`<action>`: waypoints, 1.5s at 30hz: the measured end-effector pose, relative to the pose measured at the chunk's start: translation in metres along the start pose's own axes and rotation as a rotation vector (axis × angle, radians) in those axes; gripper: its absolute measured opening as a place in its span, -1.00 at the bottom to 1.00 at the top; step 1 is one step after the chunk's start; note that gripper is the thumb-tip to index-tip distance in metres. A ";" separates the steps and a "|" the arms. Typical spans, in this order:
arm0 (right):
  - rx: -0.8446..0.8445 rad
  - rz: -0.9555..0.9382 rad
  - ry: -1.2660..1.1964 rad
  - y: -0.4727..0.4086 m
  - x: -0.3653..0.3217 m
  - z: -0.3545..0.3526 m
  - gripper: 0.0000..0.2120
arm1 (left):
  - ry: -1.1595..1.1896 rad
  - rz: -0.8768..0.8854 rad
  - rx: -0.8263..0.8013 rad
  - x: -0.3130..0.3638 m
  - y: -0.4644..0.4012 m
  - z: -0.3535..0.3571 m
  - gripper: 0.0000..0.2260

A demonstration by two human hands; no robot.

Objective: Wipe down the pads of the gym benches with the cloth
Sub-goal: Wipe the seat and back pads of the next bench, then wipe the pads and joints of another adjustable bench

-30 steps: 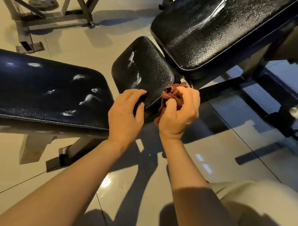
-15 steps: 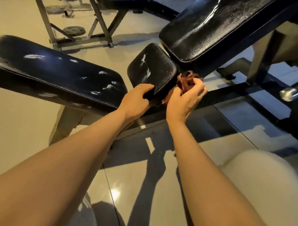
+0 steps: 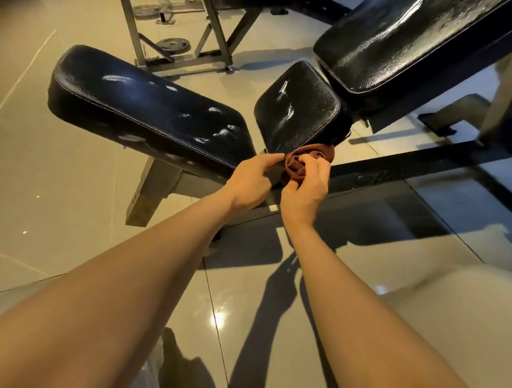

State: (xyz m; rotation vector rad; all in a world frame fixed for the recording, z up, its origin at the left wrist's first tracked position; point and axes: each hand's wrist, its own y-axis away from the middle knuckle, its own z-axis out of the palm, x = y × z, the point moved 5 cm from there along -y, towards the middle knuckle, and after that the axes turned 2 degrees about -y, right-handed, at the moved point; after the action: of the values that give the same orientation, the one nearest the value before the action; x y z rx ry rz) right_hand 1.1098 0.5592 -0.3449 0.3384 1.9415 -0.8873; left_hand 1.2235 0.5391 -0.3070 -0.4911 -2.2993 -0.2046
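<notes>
A bunched reddish-brown cloth (image 3: 297,163) sits at the near edge of the small black seat pad (image 3: 296,110). My right hand (image 3: 306,185) grips the cloth from below and the right. My left hand (image 3: 251,183) is just left of it, index finger stretched out with its tip at the cloth's edge, under the seat pad's rim. A long flat black bench pad (image 3: 147,112) lies to the left. The inclined back pad (image 3: 402,41) rises at the upper right.
The black steel frame bar (image 3: 411,165) of the incline bench runs right from my hands. A grey metal rack (image 3: 180,29) with weight plates (image 3: 173,45) stands behind the flat bench. Glossy tiled floor (image 3: 57,214) surrounds everything.
My left hand has let go of the seat pad's edge and now points its finger at the cloth. The cloth and right hand slid lower along the pad's near edge. The view pulled back.
</notes>
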 end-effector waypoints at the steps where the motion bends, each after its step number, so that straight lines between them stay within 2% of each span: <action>1: -0.009 0.022 0.000 0.000 0.000 0.000 -0.64 | 0.005 -0.007 0.024 -0.002 0.006 -0.001 -0.41; 5: -0.318 0.107 -0.022 0.030 0.001 0.014 -0.70 | -0.021 0.045 0.098 -0.004 0.045 -0.009 -0.50; 7: -0.280 0.182 -0.038 0.055 -0.002 0.015 -0.72 | -0.114 0.092 0.084 -0.007 0.065 -0.021 -0.55; 9: -0.163 0.206 -0.059 0.072 -0.014 0.017 -0.75 | -0.342 0.144 0.120 -0.017 0.080 -0.042 -0.57; 11: -0.154 0.210 -0.108 0.079 -0.025 0.025 -0.78 | -0.584 0.169 0.227 -0.028 0.092 -0.068 -0.59; 13: -0.181 0.225 -0.131 0.082 -0.033 0.036 -0.79 | -0.704 0.164 0.350 -0.040 0.101 -0.091 -0.61; 15: -0.208 0.114 -0.128 0.085 -0.048 0.048 -0.76 | -0.739 0.138 0.451 -0.052 0.109 -0.105 -0.55; 17: -0.210 -0.084 -0.112 0.087 -0.069 0.057 -0.72 | -0.766 0.119 0.502 -0.063 0.110 -0.110 -0.42; 20: -0.233 -0.324 0.125 0.083 -0.076 0.067 -0.73 | -0.926 0.112 0.441 -0.074 0.108 -0.103 -0.29; 22: -0.232 -0.283 0.250 0.080 -0.056 0.063 -0.70 | -1.016 0.072 0.368 -0.080 0.107 -0.098 -0.20; 25: -0.179 -0.033 0.299 0.084 -0.030 0.052 -0.68 | -1.073 0.025 0.321 -0.087 0.105 -0.096 -0.12; 26: -0.155 -0.044 0.295 0.086 -0.033 0.052 -0.69 | -1.085 0.021 0.317 -0.087 0.105 -0.095 -0.11; 29: -0.101 -0.396 0.348 0.085 -0.065 0.061 -0.73 | -1.080 0.025 0.318 -0.089 0.103 -0.094 -0.11; 31: -0.125 -0.514 0.402 0.079 -0.076 0.067 -0.68 | -1.057 0.034 0.325 -0.089 0.102 -0.094 -0.10; 33: -0.150 -0.504 0.459 0.074 -0.069 0.065 -0.68 | -1.036 0.053 0.347 -0.087 0.104 -0.096 -0.10; 34: -0.161 -0.447 0.473 0.074 -0.062 0.062 -0.70 | -1.021 0.061 0.354 -0.086 0.106 -0.096 -0.11; 37: -0.255 -0.115 0.417 0.081 -0.044 0.051 -0.67 | -0.881 0.049 0.362 -0.081 0.116 -0.094 -0.23; 38: -0.288 -0.058 0.378 0.084 -0.045 0.049 -0.68 | -0.756 0.042 0.385 -0.081 0.118 -0.094 -0.31; 41: -0.438 -0.100 0.228 0.083 -0.075 0.047 -0.64 | -0.137 -0.059 0.426 -0.082 0.119 -0.086 -0.52; 43: -0.581 -0.088 0.109 0.080 -0.101 0.047 -0.60 | 0.253 -0.125 0.363 -0.078 0.113 -0.072 -0.54; 45: -0.755 -0.032 0.004 0.077 -0.120 0.047 -0.54 | 0.483 -0.178 0.335 -0.072 0.111 -0.065 -0.55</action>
State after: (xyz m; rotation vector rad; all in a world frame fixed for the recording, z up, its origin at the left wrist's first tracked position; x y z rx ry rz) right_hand 1.2458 0.5945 -0.2920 -0.1387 2.1295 -0.1260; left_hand 1.3572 0.6007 -0.3134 -0.0528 -1.8486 -0.0167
